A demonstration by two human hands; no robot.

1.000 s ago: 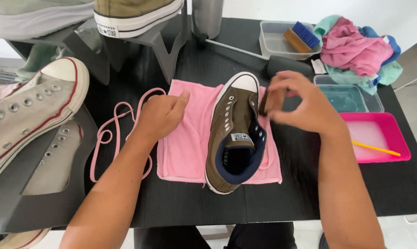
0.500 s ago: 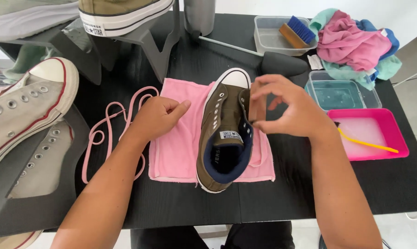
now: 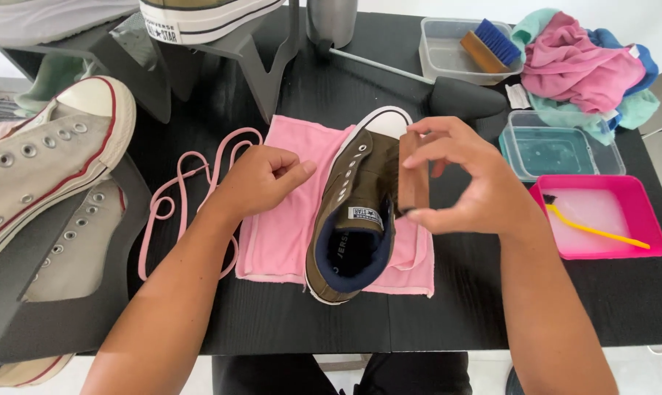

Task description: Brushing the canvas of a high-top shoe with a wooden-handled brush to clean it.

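Brushing, olive shoe point(image 3: 360, 212) on pink cloth point(image 3: 287, 219), mid-worktop point(image 3: 272, 322): your right hand point(image 3: 470, 186) fingers pinch the brown brush point(image 3: 413, 175); left hand point(image 3: 261, 179), loosely curled, empty, beside it—steady the shoe, stroke lightly.

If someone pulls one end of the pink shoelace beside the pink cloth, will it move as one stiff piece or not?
Probably not stiff: the pink shoelace lies in loose, curving loops on the black table, so it looks floppy. Pulled by one end, it would likely trail and straighten. It seems thin and light, so it may slide easily.
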